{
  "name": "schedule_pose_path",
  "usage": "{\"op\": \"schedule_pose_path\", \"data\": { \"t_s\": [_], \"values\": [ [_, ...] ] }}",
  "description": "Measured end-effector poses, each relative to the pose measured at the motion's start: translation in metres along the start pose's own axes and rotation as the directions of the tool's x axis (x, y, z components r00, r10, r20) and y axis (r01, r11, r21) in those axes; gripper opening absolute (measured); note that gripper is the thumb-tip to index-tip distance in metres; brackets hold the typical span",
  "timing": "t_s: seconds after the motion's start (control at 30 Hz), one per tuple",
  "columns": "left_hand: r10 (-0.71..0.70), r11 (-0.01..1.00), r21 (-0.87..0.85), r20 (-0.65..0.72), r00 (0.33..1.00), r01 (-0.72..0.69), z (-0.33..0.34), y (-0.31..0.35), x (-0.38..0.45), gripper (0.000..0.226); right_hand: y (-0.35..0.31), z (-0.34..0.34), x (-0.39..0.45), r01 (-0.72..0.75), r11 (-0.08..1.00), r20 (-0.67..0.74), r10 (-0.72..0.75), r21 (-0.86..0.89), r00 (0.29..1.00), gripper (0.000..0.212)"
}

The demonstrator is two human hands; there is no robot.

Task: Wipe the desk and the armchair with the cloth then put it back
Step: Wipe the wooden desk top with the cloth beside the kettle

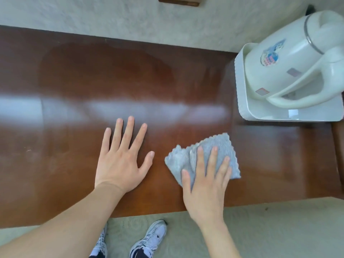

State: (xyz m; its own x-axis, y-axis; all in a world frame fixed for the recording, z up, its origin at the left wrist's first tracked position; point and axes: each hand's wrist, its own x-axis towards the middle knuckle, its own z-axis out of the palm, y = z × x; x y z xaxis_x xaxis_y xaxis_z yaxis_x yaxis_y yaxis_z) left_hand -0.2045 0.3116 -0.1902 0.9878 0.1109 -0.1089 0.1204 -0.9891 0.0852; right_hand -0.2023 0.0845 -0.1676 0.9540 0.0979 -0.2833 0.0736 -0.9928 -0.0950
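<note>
A glossy brown wooden desk (78,86) fills most of the head view. A folded grey cloth (214,146) lies on it right of the middle, near the front edge. My right hand (206,185) lies flat on top of the cloth, fingers spread, pressing it onto the wood. My left hand (121,161) rests palm down on the bare desk just left of the cloth, fingers apart, holding nothing. No armchair is in view.
A white electric kettle (290,58) stands on a white tray (242,101) at the desk's back right corner. A pale wall (130,17) runs behind the desk. Below the front edge are pale carpet (270,229) and my two sneakers (149,241).
</note>
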Motion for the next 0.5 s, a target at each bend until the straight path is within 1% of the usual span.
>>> {"op": "schedule_pose_path", "data": {
  "t_s": [0.07,0.13,0.2,0.27,0.37,0.43,0.5],
  "values": [
    [0.005,1.000,-0.009,-0.010,1.000,-0.005,0.001,0.000,0.000,0.075,0.001,0.005,-0.014,-0.018,0.999,0.057,0.019,-0.029,0.998,0.069],
    [0.008,1.000,-0.012,-0.016,1.000,-0.008,0.001,-0.001,0.001,0.075,-0.006,0.000,0.001,-0.023,0.999,0.070,0.026,-0.048,0.997,0.069],
    [0.007,1.000,-0.012,-0.015,1.000,-0.007,0.001,-0.001,0.000,0.075,-0.013,-0.008,0.029,0.012,0.998,0.069,-0.008,-0.057,0.998,0.070],
    [0.002,1.000,-0.014,-0.015,1.000,-0.002,0.000,-0.001,-0.001,0.075,-0.022,-0.020,0.071,0.044,0.997,0.060,-0.040,-0.059,0.997,0.071],
    [0.002,1.000,-0.013,-0.005,1.000,-0.002,-0.001,0.000,-0.001,0.074,-0.044,-0.038,0.152,0.054,0.997,0.015,-0.053,-0.062,0.998,0.073],
    [0.002,1.000,-0.011,-0.008,1.000,-0.002,-0.001,0.000,-0.001,0.073,-0.064,-0.047,0.205,0.041,0.997,-0.023,-0.042,-0.059,0.999,0.072],
    [0.005,1.000,-0.009,-0.010,1.000,-0.005,-0.001,0.000,-0.002,0.072,-0.083,-0.053,0.243,0.016,0.999,-0.031,-0.017,-0.028,0.999,0.072]
  ]
}}
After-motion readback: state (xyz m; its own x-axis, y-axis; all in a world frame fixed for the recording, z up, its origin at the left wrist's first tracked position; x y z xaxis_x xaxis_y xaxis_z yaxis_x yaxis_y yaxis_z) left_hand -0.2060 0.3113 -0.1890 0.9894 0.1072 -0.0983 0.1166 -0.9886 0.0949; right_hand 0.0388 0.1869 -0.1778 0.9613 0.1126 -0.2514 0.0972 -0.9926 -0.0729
